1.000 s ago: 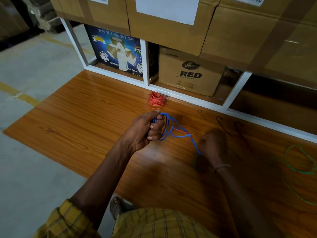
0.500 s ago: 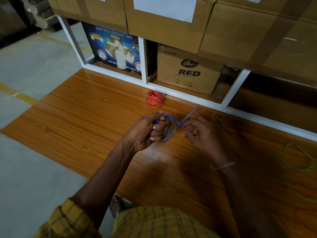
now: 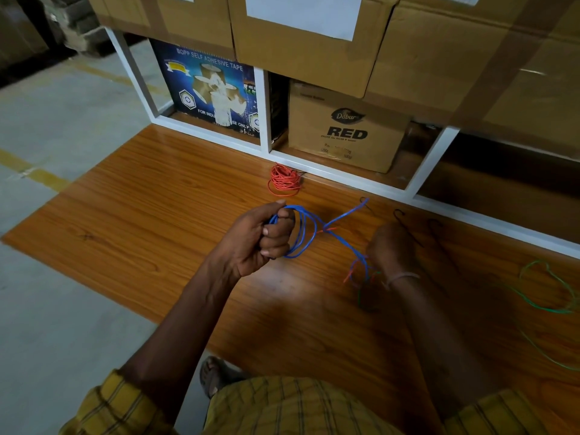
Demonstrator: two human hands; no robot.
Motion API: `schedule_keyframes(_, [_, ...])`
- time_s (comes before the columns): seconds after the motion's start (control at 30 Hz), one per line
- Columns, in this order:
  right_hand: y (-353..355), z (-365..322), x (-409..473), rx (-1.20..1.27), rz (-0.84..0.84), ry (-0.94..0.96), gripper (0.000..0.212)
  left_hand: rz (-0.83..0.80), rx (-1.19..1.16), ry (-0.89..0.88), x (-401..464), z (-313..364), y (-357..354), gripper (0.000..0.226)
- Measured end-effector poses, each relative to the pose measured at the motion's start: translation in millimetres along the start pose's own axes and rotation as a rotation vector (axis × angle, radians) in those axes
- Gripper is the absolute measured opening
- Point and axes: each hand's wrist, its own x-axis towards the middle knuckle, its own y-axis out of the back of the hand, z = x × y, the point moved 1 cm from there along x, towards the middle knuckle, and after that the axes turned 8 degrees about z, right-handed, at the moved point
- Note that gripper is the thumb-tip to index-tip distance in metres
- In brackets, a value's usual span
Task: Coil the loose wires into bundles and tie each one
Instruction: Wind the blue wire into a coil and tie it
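1. Nearest the camera: yellow checked sleeves (image 3: 103, 412) at the bottom edge, and a sandalled foot (image 3: 216, 373) on the grey floor (image 3: 56, 309) beside the wooden surface (image 3: 150, 221).
2. Left hand (image 3: 260, 237) was held above the surface, fist closed around several loops of blue wire (image 3: 301, 229). A free length ran from the coil rightward and down to the right hand (image 3: 392, 249).
3. Right hand was low over the surface, blurred; fingers seemed pinched on the blue wire, but the grip could not be confirmed. Short red and green strands (image 3: 361, 277) hung tangled under it.
4. Loose green wire (image 3: 552, 293) lay on the surface at far right, well apart from both hands.
5. Thin dark ties (image 3: 400, 215) lay on the surface just beyond the right hand.
6. A coiled red wire bundle (image 3: 284, 182) rested against the white shelf frame (image 3: 266, 120).
7. Shelf compartments: left held a blue adhesive-tape box (image 3: 207, 89); middle held a brown "RED" carton (image 3: 345, 130). Contents not visible.
8. Taped cartons (image 3: 439, 51) on top overhung the compartments.
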Motion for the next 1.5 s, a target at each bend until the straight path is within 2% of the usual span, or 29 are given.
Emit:
schedule_keyframes(0.17, [4,-6,-2,-0.182,0.023,0.018,0.030,-0.015,-0.035,-0.003,-3,0,0,0.030])
schedule_keyframes(0.33, [7,11,-1,-0.204,0.045,-0.107,0.038,-0.186,-0.232,-0.042,-5,12,13,0.029])
schedule_keyframes(0.43, [7,16,-4,-0.147,0.041,-0.112,0.037,-0.101,-0.137,-0.043,-6,16,14,0.032])
schedule_keyframes(0.5, [8,15,-3,-0.076,0.001,-0.039,0.028,-0.050,-0.088,-0.032,-6,13,10,0.032])
schedule_keyframes(0.57, [9,12,-3,0.000,-0.045,0.068,0.018,-0.032,-0.071,-0.013,-4,8,7,0.030])
schedule_keyframes(0.63, [14,9,-4,0.141,-0.059,0.126,0.032,-0.028,-0.053,0.001,-1,4,3,0.028])
schedule_keyframes(0.7, [25,3,-8,0.355,0.007,0.173,0.033,-0.021,-0.032,0.007,-1,2,-1,0.028])
schedule_keyframes(0.77, [42,-10,-16,0.622,0.034,0.146,0.022,-0.010,-0.010,0.009,-1,1,-5,0.028])
schedule_keyframes(0.83, [61,-25,-28,0.846,0.068,0.143,0.023,0.010,0.013,0.011,-2,2,-9,0.028])
schedule_keyframes(0.9, [81,-39,-45,0.989,0.107,0.239,0.024,0.017,0.034,0.011,-1,3,-11,0.029])
schedule_keyframes(1.0, [89,-55,-63,1.118,-0.019,0.405,0.009,0.002,0.084,0.006,-2,4,-12,0.033])
schedule_keyframes(1.03, [86,-59,-64,1.123,-0.067,0.436,0.011,-0.005,0.102,0.007,-2,4,-12,0.035])
schedule_keyframes(1.07, [79,-61,-61,1.100,-0.088,0.466,0.022,-0.013,0.116,0.010,-3,4,-13,0.035])
schedule_keyframes(1.17, [62,-63,-49,0.934,-0.019,0.564,0.038,-0.046,0.116,0.017,-8,5,-16,0.032])
schedule_keyframes(1.23, [55,-61,-43,0.839,0.040,0.611,0.031,-0.077,0.044,0.018,-12,9,-15,0.031])
schedule_keyframes(1.33, [53,-60,-40,0.811,0.071,0.620,0.009,-0.193,-0.128,-0.006,-17,18,-12,0.033])
schedule_keyframes(1.43, [55,-63,-38,0.829,0.024,0.608,0.018,-0.323,-0.313,-0.057,-19,27,-16,0.030])
schedule_keyframes(1.5, [57,-67,-44,0.886,-0.122,0.600,0.024,-0.313,-0.393,-0.120,-17,31,-21,0.029])
